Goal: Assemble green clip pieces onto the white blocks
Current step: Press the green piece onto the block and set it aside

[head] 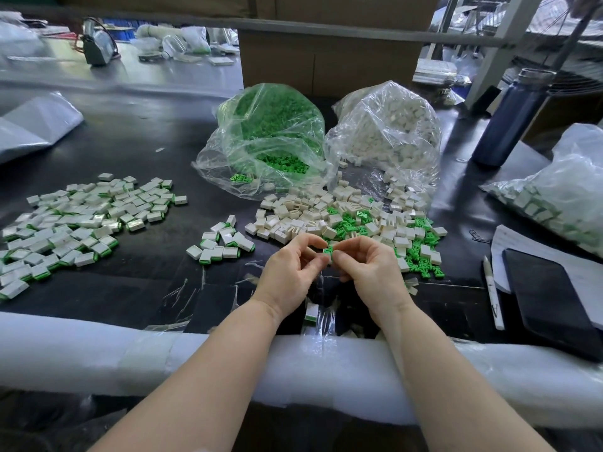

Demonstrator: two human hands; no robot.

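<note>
Hands meet above the near middle of a black desk (146, 148), seen from a head-worn camera looking down. The left hand (290, 272) and the right hand (368, 269) both have fingers curled, pinching one small green clip piece (327, 251) between their fingertips. Whether a white block is held with it cannot be told.

Just beyond the hands lies a loose heap of white blocks (313, 216) mixed with green clips (421, 252), spilling toward the right. Behind the heap stand two clear plastic bags, side by side and touching: the left bag (270, 138) is full of green clips, the right bag (388, 128) is full of white blocks.

A small cluster of assembled blocks (222, 244), white with green edges, sits left of the hands. Farther left spreads a much larger pile of assembled blocks (81, 220).

At the right edge another clear bag (554, 203) holds assembled pieces. Near it lie a black phone (551, 295) on a sheet of paper (535, 243), with a white pen (492, 291) beside them. A dark blue bottle (512, 119) stands upright behind. White foam padding (98, 350) covers the desk's near edge, under both forearms. A cardboard box (326, 57) stands at the back.
</note>
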